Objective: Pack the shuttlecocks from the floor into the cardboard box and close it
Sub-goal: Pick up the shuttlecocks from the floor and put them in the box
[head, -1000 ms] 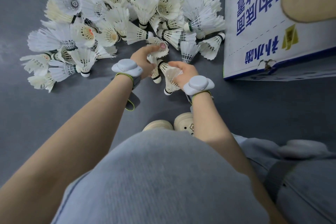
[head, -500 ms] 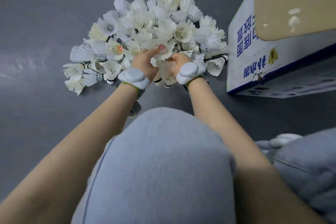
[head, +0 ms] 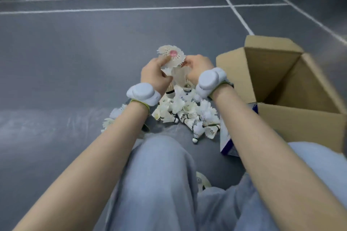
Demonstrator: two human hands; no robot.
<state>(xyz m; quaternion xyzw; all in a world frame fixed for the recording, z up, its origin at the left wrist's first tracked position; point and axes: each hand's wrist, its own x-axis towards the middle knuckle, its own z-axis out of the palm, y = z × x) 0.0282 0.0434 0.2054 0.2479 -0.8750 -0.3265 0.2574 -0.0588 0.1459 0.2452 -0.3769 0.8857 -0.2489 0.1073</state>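
Both hands raised mid-frame; left hand point(head: 156, 76) and right hand point(head: 197, 68) clamped together round feathery white shuttlecocks point(head: 173, 62); more heaped below; open brown cardboard box point(head: 293, 118) right.

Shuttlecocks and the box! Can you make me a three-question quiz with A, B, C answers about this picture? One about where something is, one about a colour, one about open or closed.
1. Where is the cardboard box?
A. On the person's right
B. On the person's left
C. On the person's lap

2. What colour are the wrist devices?
A. Red
B. White
C. Black

3. How is the box?
A. Taped shut
B. Crushed flat
C. Open, flaps up

Answers:
1 A: it stands past the right hand, beside the pile of shuttlecocks on the floor.
2 B: both wrists carry white pods.
3 C: its brown inside shows, while the left hand and right hand grip a bunch of shuttlecocks.
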